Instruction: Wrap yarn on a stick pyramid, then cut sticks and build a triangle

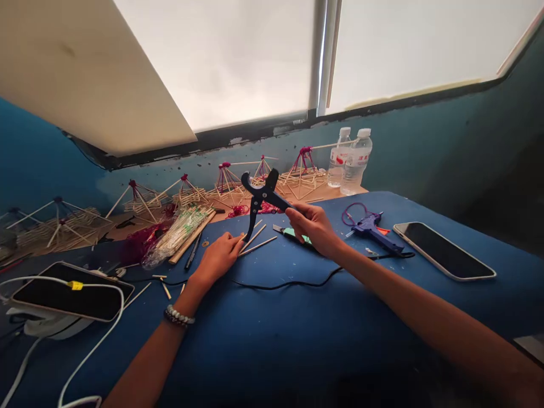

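My right hand (314, 226) is closed round one handle of black cutting pliers (260, 195), held up above the blue table (276, 340) with the jaws pointing away and the other handle hanging down. My left hand (219, 258) rests on the table with its fingers pinched on thin wooden sticks (255, 241) that lie under the pliers. A bead bracelet (179, 316) is on my left wrist.
A blue glue gun (374, 231) and a phone (444, 250) lie right of my hands. Another phone (72, 292) with a white cable lies at the left. A bag of sticks (176, 235), stick-and-thread frames (300, 170) and two water bottles (351, 161) stand behind. A black cord (280, 283) crosses the table.
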Demonstrator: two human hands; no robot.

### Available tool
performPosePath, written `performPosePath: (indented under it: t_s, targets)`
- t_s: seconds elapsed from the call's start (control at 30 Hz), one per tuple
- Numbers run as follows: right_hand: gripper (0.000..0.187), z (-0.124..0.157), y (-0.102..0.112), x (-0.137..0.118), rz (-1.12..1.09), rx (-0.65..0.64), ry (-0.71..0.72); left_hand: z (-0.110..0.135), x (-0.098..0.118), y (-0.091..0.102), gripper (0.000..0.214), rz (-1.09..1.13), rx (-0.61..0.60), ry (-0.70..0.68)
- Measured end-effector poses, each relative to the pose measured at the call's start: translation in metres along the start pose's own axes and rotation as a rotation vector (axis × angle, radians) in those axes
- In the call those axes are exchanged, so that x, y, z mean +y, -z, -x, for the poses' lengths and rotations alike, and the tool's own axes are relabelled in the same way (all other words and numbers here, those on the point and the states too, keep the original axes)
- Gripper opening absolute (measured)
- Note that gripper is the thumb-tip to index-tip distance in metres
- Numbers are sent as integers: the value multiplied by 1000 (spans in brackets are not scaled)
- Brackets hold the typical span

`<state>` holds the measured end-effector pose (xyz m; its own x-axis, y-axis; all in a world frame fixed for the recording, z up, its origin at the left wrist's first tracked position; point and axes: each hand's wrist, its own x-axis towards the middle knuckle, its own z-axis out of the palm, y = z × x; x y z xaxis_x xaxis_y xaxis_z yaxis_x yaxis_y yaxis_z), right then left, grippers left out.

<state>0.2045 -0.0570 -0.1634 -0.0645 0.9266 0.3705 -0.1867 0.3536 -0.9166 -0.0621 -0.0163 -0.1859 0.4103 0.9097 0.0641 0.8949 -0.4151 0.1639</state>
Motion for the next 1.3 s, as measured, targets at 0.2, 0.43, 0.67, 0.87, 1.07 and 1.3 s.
performPosePath:
  t_s: [0.2, 0.43, 0.67, 0.87, 1.07, 1.3]
  targets:
    - [42, 2, 6, -7, -92, 107, 61, -3, -5, 12, 45, 125, 257, 125]
    - [36, 15, -8, -3, 95, 61, 95, 3, 27, 14, 61, 1038, 342, 154]
    - [35, 18, -26, 14, 54, -8, 16, 5, 50, 4, 65, 1276, 197, 148]
    - [33, 25, -33, 18, -26, 63, 5, 9, 55, -3, 52, 1221, 255, 112]
    - [40, 31, -39, 16, -50, 166, -57, 13, 60, -3, 49, 1150, 307, 71]
    - [39, 32, -42, 14, -227, -107, -156, 19, 73, -3, 42, 1177, 252, 2]
